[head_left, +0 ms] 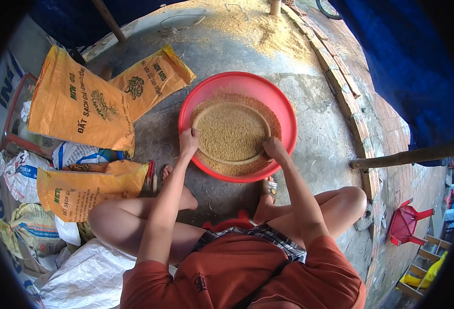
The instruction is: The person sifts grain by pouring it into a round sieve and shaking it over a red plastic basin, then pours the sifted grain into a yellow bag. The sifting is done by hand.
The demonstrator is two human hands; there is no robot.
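Flr [322,131]: sieve [232,104] w/ grain [231,134] over basin [260,86]

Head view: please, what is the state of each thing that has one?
Shallow round pale-rimmed tray, covered with yellowish grain.
Round red plastic basin, partly covered with grain.
Left hand, gripping the tray's left edge.
Right hand, gripping its right edge.
Orange printed sacks, creased.
Red plastic stool, apparently overturned.

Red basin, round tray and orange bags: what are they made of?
The red basin looks like smooth plastic: bright, even red with a soft shine. The round tray has a dull, tan rim, maybe bamboo or wood; grain hides its base. The orange bags look like thin plastic, perhaps woven: they're creased and slightly shiny.
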